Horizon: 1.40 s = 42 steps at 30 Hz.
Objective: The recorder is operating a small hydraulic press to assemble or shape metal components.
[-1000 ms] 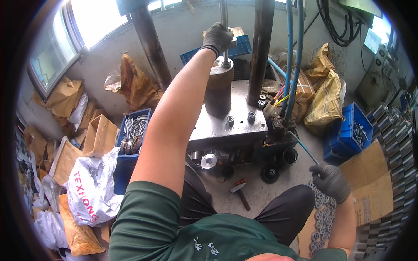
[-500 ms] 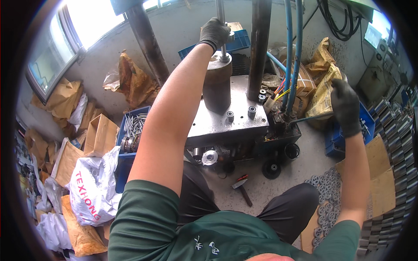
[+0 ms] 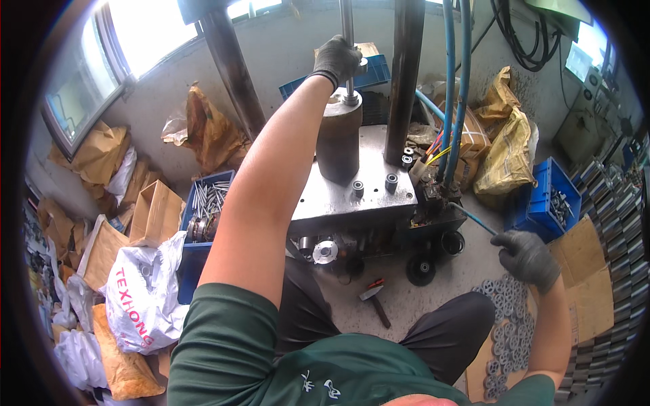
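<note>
Gripping the thin vertical steel rod [image 3: 347, 40] of a small press, left hand [image 3: 336, 59] in a dark glove, fingers closed round the shaft just above the washer-like collar [image 3: 350, 99] that tops the dark cylindrical block [image 3: 338, 139]; block standing upright directly beneath that hand, on the grey steel plate [image 3: 345, 197]; two small round bushings [image 3: 374, 186] on the plate, below and to the right of the block.

Right hand [image 3: 527, 257], also gloved, low and well apart from the press, fingers curled in a loose fist beside the end of a thin blue hose [image 3: 474, 220]; whether it pinches the hose end, cannot tell; flat grey rings [image 3: 504, 318] laid out in rows on the floor just under it; blue crate of small metal parts [image 3: 552, 203] beyond it.

Step in hand, as judged: seating or steadying the rod on the block, with the right hand down at the ring stock.

Next move calls for: the left grip kept square on the rod so the collar stays centred on the block; fingers kept off the gap between collar and block; the right hand's pick, if any, of a single ring from the rows.
</note>
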Each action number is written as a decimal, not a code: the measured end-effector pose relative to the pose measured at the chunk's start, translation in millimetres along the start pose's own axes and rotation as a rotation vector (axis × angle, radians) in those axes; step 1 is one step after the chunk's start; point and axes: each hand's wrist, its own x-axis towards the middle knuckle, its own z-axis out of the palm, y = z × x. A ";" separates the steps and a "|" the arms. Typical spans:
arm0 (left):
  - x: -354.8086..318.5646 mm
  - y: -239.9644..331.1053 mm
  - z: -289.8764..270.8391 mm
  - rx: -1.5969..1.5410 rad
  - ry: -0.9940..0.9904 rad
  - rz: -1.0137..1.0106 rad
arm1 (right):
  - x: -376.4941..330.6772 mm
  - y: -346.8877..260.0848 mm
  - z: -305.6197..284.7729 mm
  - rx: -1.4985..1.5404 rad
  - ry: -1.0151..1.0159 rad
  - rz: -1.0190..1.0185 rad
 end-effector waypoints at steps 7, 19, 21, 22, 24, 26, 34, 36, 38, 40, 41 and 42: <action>4.2 -3.1 3.1 -0.126 -0.027 -0.141 | 18.1 -20.7 0.7 -0.060 0.112 -0.005; 3.6 -6.3 3.7 -0.115 -0.019 -0.108 | -36.0 -32.7 36.6 -0.186 -0.268 0.146; 3.2 -5.0 2.4 -0.084 -0.026 -0.077 | -35.0 -33.7 36.5 -0.163 -0.226 0.174; 2.8 -4.7 2.2 -0.044 -0.028 -0.038 | -33.3 -34.3 35.3 -0.185 -0.211 0.243; 1.8 -5.2 2.1 -0.031 -0.023 -0.020 | -30.1 -35.8 32.2 -0.089 -0.082 0.213; 1.9 -6.0 2.2 -0.006 -0.016 0.008 | -28.6 -36.3 29.3 -0.012 0.051 0.188; 5.2 -5.9 4.9 -0.092 -0.074 -0.134 | -30.8 -27.4 28.2 0.010 -0.068 0.159; 4.4 -6.9 5.8 -0.006 -0.042 -0.059 | -31.3 -27.9 27.8 -0.012 -0.067 0.153; 4.4 -8.1 7.3 0.081 -0.012 0.030 | -31.0 -29.4 26.6 -0.035 -0.065 0.147; 6.0 -8.8 9.6 -0.113 -0.012 -0.110 | -30.0 -30.6 24.7 -0.149 -0.258 0.136; 6.7 -9.5 10.9 -0.122 -0.003 -0.114 | -28.9 -31.2 24.4 -0.141 -0.263 0.123; 7.2 -10.2 12.3 -0.136 -0.013 -0.143 | -27.7 -31.8 24.6 -0.073 -0.144 0.135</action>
